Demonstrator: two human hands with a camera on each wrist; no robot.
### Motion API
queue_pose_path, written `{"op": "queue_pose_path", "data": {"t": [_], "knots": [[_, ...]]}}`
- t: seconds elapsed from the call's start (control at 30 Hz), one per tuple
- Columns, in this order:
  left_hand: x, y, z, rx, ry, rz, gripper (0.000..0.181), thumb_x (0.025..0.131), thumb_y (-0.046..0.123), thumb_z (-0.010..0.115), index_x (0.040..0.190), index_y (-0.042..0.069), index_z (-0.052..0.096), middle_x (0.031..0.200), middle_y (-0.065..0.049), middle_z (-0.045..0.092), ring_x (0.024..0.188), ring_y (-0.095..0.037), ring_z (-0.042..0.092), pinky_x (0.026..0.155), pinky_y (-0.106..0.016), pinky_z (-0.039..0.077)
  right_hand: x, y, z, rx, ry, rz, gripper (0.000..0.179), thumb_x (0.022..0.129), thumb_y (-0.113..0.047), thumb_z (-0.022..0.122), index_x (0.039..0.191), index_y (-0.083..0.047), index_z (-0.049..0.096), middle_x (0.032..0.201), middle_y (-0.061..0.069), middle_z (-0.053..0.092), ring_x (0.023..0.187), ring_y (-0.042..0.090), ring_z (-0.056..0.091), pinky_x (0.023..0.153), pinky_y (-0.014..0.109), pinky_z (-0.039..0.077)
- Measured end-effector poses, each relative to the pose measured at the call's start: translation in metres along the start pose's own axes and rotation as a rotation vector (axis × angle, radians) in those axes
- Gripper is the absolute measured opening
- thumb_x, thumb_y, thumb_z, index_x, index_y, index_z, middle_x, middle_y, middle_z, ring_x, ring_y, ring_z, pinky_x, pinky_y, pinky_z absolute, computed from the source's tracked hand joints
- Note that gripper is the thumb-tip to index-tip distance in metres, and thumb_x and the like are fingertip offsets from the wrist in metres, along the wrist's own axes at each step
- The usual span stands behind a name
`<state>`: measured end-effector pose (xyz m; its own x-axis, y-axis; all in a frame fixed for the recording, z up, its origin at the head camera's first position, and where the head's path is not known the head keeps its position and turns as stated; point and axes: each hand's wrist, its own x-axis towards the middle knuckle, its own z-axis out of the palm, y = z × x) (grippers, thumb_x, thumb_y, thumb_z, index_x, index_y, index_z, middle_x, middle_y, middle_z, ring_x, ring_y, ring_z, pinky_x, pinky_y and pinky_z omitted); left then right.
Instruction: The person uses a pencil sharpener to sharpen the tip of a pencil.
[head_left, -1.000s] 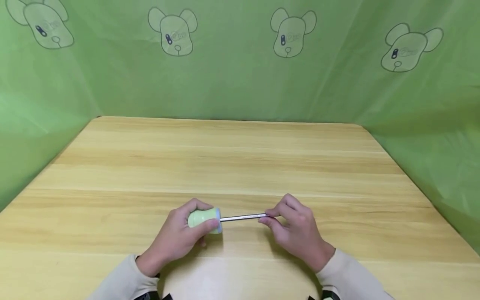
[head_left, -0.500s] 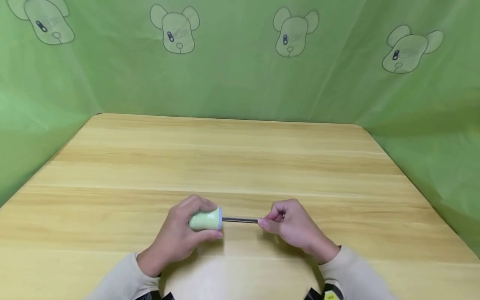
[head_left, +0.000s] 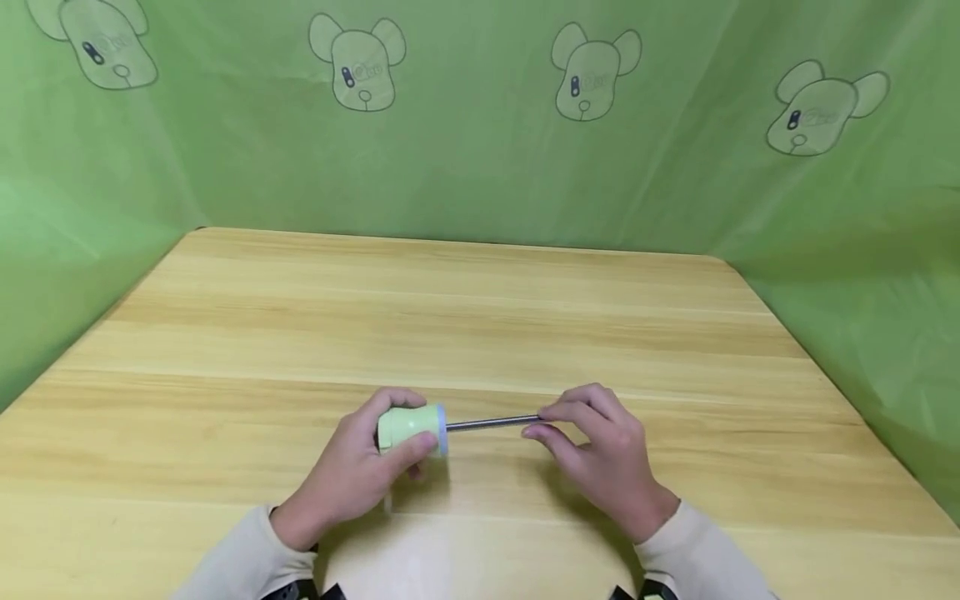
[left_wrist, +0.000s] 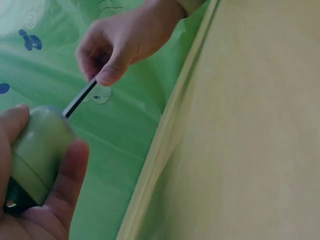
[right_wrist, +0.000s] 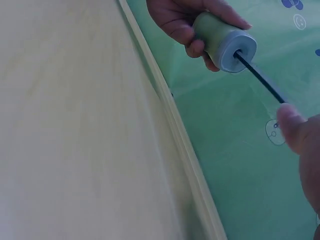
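Note:
My left hand (head_left: 348, 475) grips a light green pencil sharpener (head_left: 407, 422) with a blue end, its thumb along the near side. From a hole in that blue face (right_wrist: 245, 49) a dark, shiny pencil (head_left: 491, 423) sticks out to the right. Between thumb and fingertips, my right hand (head_left: 606, 458) pinches the pencil's outer end. In the left wrist view the sharpener (left_wrist: 42, 142) lies in the palm, with a dark see-through part low on its body. The pencil's inner end is hidden inside the sharpener.
Both hands work over the near part of a wooden table (head_left: 480, 333). Green sheeting (head_left: 480, 167) printed with mouse-like faces hangs along the back and both sides. Beige sleeves (head_left: 247, 554) cover the forearms.
My right hand has rolled one way and back, turning the pencil, its fingers shifting on the outer end. The left hand keeps the sharpener nearly in place, tilting it slightly.

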<state>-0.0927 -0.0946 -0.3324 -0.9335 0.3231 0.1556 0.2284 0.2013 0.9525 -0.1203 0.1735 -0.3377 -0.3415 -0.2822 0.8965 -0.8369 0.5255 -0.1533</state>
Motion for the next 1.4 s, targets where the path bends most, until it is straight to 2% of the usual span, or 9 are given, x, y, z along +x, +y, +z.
{"op": "queue_pose_path", "data": {"t": [0.17,0.33,0.4,0.57,0.63,0.93,1.07,1.27,1.4], "knots": [[0.002,0.0,-0.002,-0.146,-0.053,-0.044,0.036,0.092,0.014,0.066,0.118,-0.006,0.051,0.083,-0.016,0.059,0.064,-0.025,0.064,0.057,-0.039,0.058,0.003,0.0,0.001,0.024,0.067,-0.134,0.042,0.091,-0.034,0.068,0.063,-0.004,0.063,0.062,0.001,0.049,0.048,0.012,0.046,0.044,0.01,0.031],[0.001,-0.004,-0.004,-0.065,-0.042,-0.025,0.038,0.086,0.015,0.074,0.117,0.001,0.056,0.09,-0.015,0.058,0.07,-0.026,0.061,0.053,-0.033,0.053,-0.003,-0.001,0.0,0.105,-0.04,-0.021,0.037,0.086,-0.032,0.074,0.063,-0.006,0.061,0.061,0.0,0.048,0.047,0.007,0.043,0.043,0.006,0.028],[0.001,-0.006,-0.005,-0.003,-0.019,0.014,0.039,0.082,0.014,0.078,0.114,0.004,0.058,0.095,-0.013,0.059,0.075,-0.025,0.058,0.055,-0.031,0.052,-0.003,-0.004,-0.003,0.177,-0.15,0.128,0.029,0.081,-0.023,0.08,0.064,-0.007,0.062,0.061,-0.002,0.052,0.048,0.005,0.044,0.041,0.008,0.032],[0.002,-0.009,-0.001,0.129,0.018,0.222,0.038,0.066,0.001,0.087,0.095,0.008,0.064,0.108,-0.005,0.065,0.096,-0.025,0.062,0.076,-0.033,0.054,0.006,-0.01,-0.015,0.459,-0.534,0.844,0.024,0.077,-0.005,0.08,0.064,-0.002,0.06,0.059,0.003,0.059,0.047,0.003,0.038,0.038,0.017,0.028],[0.003,-0.009,0.002,0.157,0.028,0.274,0.039,0.062,-0.001,0.088,0.091,0.008,0.064,0.109,-0.003,0.067,0.103,-0.022,0.062,0.082,-0.034,0.053,0.008,-0.01,-0.017,0.446,-0.599,0.971,0.024,0.08,-0.007,0.078,0.065,-0.002,0.061,0.057,0.002,0.058,0.046,0.004,0.035,0.04,0.019,0.025],[0.002,0.0,0.006,0.101,0.06,-0.009,0.037,0.078,0.023,0.082,0.108,0.008,0.066,0.085,-0.009,0.063,0.058,-0.019,0.058,0.046,-0.032,0.052,-0.001,-0.007,-0.007,-0.046,-0.207,0.218,0.022,0.079,-0.03,0.08,0.079,-0.009,0.071,0.079,-0.004,0.064,0.068,0.012,0.057,0.062,0.025,0.046],[0.001,0.004,0.005,-0.003,0.024,-0.082,0.033,0.084,0.022,0.076,0.108,0.003,0.063,0.08,-0.013,0.06,0.052,-0.022,0.059,0.042,-0.038,0.053,-0.001,-0.008,-0.006,-0.038,-0.119,0.095,0.043,0.088,-0.049,0.062,0.077,-0.008,0.07,0.077,-0.001,0.061,0.064,0.014,0.054,0.059,0.02,0.041],[0.002,0.003,0.002,-0.106,-0.036,-0.089,0.031,0.088,0.018,0.071,0.106,-0.004,0.06,0.082,-0.014,0.061,0.054,-0.025,0.06,0.045,-0.041,0.055,0.0,-0.005,-0.001,-0.021,0.005,-0.095,0.041,0.091,-0.039,0.068,0.063,-0.008,0.065,0.061,-0.003,0.049,0.046,0.008,0.044,0.045,0.011,0.029],[0.001,0.001,0.0,-0.104,-0.028,-0.106,0.033,0.085,0.017,0.074,0.107,-0.004,0.062,0.086,-0.015,0.06,0.056,-0.026,0.059,0.046,-0.041,0.055,-0.003,-0.006,0.0,0.041,-0.035,-0.064,0.041,0.09,-0.038,0.069,0.062,-0.009,0.062,0.059,-0.004,0.045,0.043,0.003,0.042,0.042,0.005,0.025]]}}
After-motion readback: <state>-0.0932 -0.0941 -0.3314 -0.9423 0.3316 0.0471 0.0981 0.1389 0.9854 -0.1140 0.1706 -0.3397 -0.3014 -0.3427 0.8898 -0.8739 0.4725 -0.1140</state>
